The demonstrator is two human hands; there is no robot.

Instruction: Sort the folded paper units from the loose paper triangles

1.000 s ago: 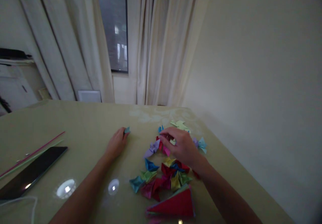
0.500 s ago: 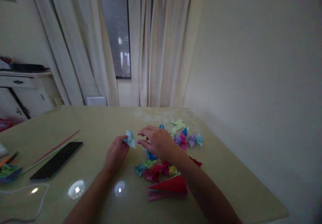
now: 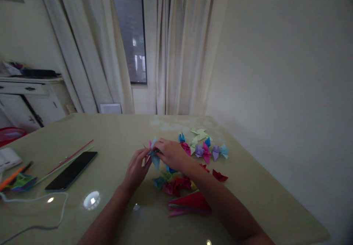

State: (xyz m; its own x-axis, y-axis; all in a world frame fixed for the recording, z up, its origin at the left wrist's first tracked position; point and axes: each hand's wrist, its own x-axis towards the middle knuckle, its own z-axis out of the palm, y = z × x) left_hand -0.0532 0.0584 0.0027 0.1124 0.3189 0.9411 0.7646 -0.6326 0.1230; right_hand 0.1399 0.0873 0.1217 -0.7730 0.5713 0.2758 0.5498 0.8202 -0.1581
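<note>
Window (image 3: 129, 24): tall, dark, and there's a glint (image 3: 140, 62) low down!
Curtains (image 3: 187, 46): pale, pleated, hanging either side of it.
Wall (image 3: 275, 72): pale, plain, sweeping up the right.
Cabinet (image 3: 44, 109): white, over on the left, dark drawer pulls (image 3: 29, 89) showing.
Table (image 3: 118, 131): glossy, yellowish-green, catching bright reflections (image 3: 92, 200).
Light: dim, greyest toward the right.

Blue origami (image 3: 156, 161); both hands (image 3: 136, 168) (image 3: 174, 155) on it

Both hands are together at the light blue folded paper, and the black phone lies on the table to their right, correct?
Wrong side: the head view shows the black phone on the table to their left. Left hand and right hand are together at the light blue folded paper.
</note>
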